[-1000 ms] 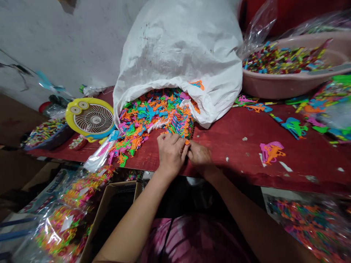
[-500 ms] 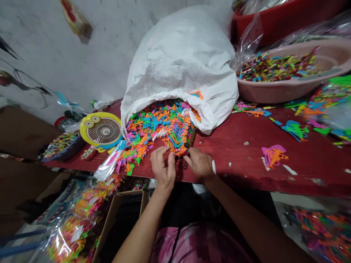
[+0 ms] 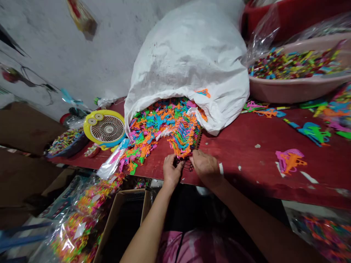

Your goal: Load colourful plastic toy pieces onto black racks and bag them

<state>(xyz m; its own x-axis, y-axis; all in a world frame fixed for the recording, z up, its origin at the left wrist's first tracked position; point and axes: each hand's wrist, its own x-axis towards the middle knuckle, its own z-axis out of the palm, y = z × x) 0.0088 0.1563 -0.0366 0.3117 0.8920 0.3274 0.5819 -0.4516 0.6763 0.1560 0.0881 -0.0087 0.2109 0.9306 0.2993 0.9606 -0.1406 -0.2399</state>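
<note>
At the table's near edge, a black frame with open holes lies between my two hands. A neat row of small plastic gun-shaped toys in orange, blue, green and pink stands on it. My left hand is closed at the frame's near left side, its fingertips beside the lowest orange toy. My right hand has its fingers curled at the near right corner of the row. What either hand's fingertips hold is hidden. Loose toys of the same kind spill from a white sack just behind.
A yellow owl-shaped fan stands left of the pile. A pink basin of small coloured pieces sits at the back right. Several toys lie on the red table. Below the edge are a cardboard box and filled plastic bags.
My left hand has closed and moved in toward the near end of the row. My right hand stays at the near right corner. The whole view has shifted slightly.
</note>
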